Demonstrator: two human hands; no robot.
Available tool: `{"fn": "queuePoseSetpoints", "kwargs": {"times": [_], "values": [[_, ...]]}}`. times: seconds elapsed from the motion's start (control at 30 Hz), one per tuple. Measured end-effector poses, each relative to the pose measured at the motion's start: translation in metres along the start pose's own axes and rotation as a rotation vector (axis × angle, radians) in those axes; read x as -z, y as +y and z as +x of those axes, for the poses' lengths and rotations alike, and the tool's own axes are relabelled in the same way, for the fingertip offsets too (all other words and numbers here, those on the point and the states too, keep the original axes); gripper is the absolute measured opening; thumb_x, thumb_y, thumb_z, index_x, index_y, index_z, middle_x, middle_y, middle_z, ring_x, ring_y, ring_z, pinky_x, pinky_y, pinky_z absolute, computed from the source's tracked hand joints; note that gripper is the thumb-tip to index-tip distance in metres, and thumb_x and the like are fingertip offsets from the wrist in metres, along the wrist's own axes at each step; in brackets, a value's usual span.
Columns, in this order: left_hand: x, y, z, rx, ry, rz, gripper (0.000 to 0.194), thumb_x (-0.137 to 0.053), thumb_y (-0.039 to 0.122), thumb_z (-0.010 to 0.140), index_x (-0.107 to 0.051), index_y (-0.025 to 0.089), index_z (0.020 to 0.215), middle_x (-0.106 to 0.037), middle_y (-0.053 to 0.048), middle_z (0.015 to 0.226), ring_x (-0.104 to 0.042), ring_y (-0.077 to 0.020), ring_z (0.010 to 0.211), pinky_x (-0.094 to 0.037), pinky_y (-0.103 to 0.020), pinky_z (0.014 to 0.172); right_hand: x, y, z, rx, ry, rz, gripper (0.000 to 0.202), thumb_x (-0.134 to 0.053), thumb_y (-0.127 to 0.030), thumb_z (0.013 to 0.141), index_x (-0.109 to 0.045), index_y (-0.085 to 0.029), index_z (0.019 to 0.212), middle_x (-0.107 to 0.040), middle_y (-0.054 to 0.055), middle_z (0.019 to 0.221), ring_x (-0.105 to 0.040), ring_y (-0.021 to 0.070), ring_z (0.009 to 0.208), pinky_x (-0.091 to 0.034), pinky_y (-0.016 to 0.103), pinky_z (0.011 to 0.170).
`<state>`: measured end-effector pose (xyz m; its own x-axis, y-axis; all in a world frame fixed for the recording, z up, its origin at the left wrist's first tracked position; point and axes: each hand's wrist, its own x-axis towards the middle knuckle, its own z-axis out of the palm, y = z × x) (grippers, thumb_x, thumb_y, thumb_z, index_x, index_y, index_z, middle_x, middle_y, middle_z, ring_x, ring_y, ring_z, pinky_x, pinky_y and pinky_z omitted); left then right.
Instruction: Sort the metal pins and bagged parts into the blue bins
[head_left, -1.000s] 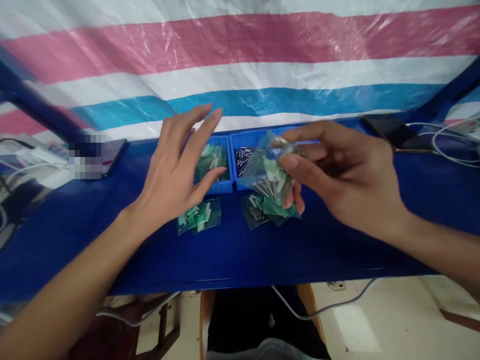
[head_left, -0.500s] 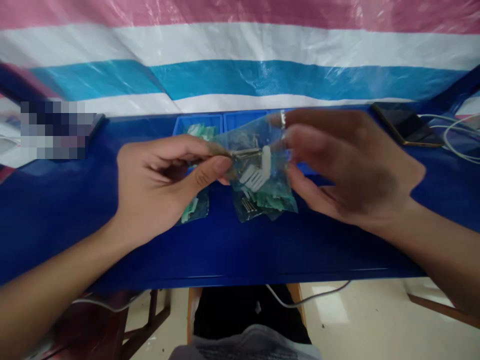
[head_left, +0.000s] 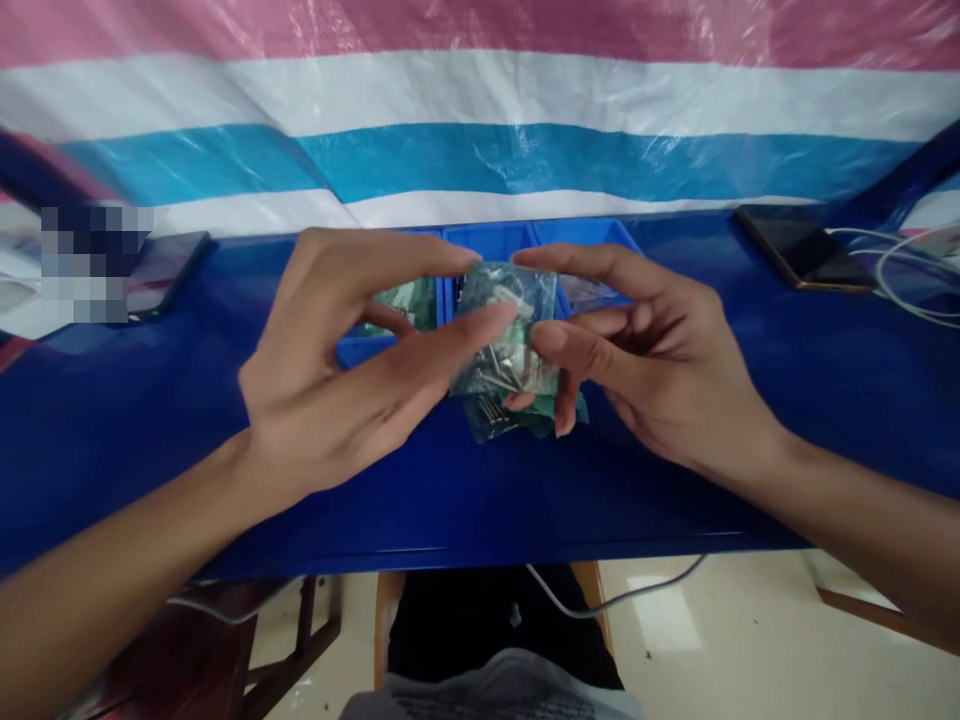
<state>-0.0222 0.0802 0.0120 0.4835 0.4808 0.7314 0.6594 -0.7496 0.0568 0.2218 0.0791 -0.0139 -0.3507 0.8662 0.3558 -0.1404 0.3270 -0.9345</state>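
Observation:
Both hands hold one small clear plastic bag (head_left: 508,325) of green parts and metal pins above the blue table (head_left: 480,490). My left hand (head_left: 352,365) pinches its left edge between thumb and forefinger. My right hand (head_left: 645,350) grips its right edge the same way. Under the held bag lies another filled bag (head_left: 510,420) on the table. Behind the hands stand blue bins (head_left: 517,240); the left one holds green parts (head_left: 409,300).
A dark phone (head_left: 802,250) with white cables (head_left: 907,275) lies at the far right. Another phone (head_left: 161,270) lies at the far left. A striped plastic sheet (head_left: 480,120) hangs behind the table. A cable (head_left: 615,600) droops below the front edge.
My left hand came in from the left and took the bag's left edge. Both hands now hold the bag upright by its edges, closer together than half a second ago.

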Motion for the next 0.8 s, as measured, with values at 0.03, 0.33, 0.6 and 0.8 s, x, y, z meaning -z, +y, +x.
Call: {"fn": "queuePoseSetpoints", "kwargs": {"times": [0.03, 0.33, 0.6, 0.8], "values": [[0.002, 0.002, 0.002, 0.036, 0.004, 0.011, 0.018, -0.066, 0.041, 0.105, -0.079, 0.044, 0.117, -0.077, 0.003, 0.129, -0.073, -0.0262, 0.118, -0.072, -0.042, 0.076, -0.001, 0.0, 0.0, -0.037, -0.029, 0.064, 0.042, -0.077, -0.021, 0.099, -0.064, -0.022, 0.139, -0.079, -0.009, 0.07, -0.08, 0.0184, 0.06, -0.063, 0.024, 0.045], [-0.006, -0.03, 0.005, 0.17, 0.212, -0.271, 0.006, -0.075, 0.034, 0.104, -0.078, 0.028, 0.104, -0.078, 0.007, 0.093, -0.07, -0.0146, 0.093, -0.059, -0.041, 0.092, 0.004, -0.009, -0.002, 0.415, -0.034, -0.693, 0.016, -0.064, -0.013, 0.106, -0.075, -0.02, 0.115, -0.084, -0.002, 0.082, -0.08, 0.0145, 0.071, -0.065, 0.026, 0.066], [-0.012, -0.075, 0.01, 0.57, 0.085, -0.309, 0.046, -0.081, 0.056, 0.089, -0.077, 0.023, 0.12, -0.082, 0.0, 0.099, -0.074, -0.0209, 0.086, -0.065, -0.045, 0.084, 0.015, -0.002, 0.002, 0.571, -0.508, -1.239, 0.034, -0.071, -0.023, 0.102, -0.074, -0.014, 0.135, -0.082, 0.012, 0.125, -0.08, 0.0309, 0.111, -0.067, 0.042, 0.084], [0.002, -0.063, 0.009, 0.212, -0.244, 0.068, 0.037, -0.045, 0.039, 0.105, -0.077, 0.025, 0.119, -0.079, -0.004, 0.128, -0.073, -0.028, 0.123, -0.063, -0.054, 0.107, 0.008, 0.008, -0.002, 0.595, -0.514, -1.297, 0.026, -0.064, -0.014, 0.104, -0.078, -0.015, 0.126, -0.084, 0.014, 0.115, -0.08, 0.0235, 0.103, -0.064, 0.036, 0.089]]}}
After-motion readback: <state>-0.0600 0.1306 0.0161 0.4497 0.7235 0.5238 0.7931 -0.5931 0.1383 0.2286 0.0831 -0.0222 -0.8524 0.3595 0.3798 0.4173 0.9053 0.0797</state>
